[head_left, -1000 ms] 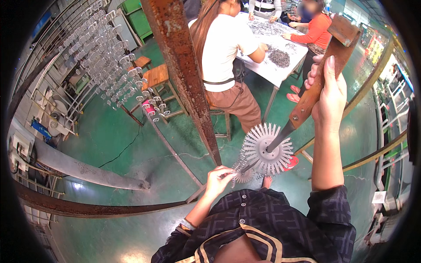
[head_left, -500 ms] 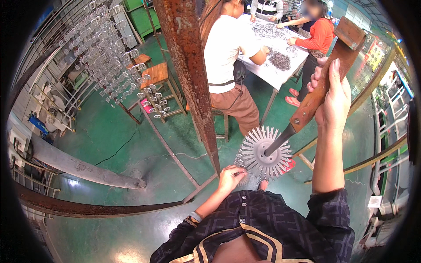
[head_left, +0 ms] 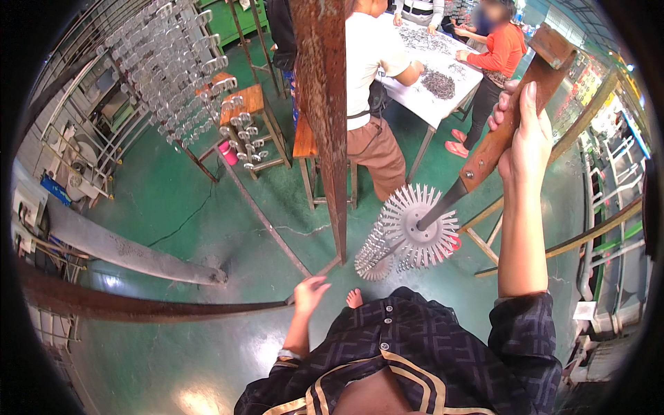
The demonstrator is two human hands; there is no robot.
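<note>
My right hand (head_left: 529, 135) is wrapped around a rusty brown metal bar (head_left: 494, 155), thumb lying along it. From the bar a dark rod runs down to a toothed grey disc rack (head_left: 420, 225). Below and left of this disc is a second, smaller toothed disc (head_left: 377, 268). Rows of small metal pieces (head_left: 379, 242) span the space between the discs. My left hand (head_left: 308, 294) is apart from the rack, its fingers stretched out with nothing visible in them. It is nearest to the corner of a rusty metal frame (head_left: 319, 269).
A rusty post (head_left: 325, 124) rises ahead of me. At left, a hanging rack (head_left: 166, 76) bears many shiny metal loops, near wooden stools (head_left: 243, 104). People work at a white table (head_left: 443, 117) with dark small parts. A grey pipe (head_left: 138, 247) lies low at left.
My left hand has let go of the rack's lower end and moved left. The rack has swung slightly upward and left, showing its lower disc. My right hand keeps its hold on the bar.
</note>
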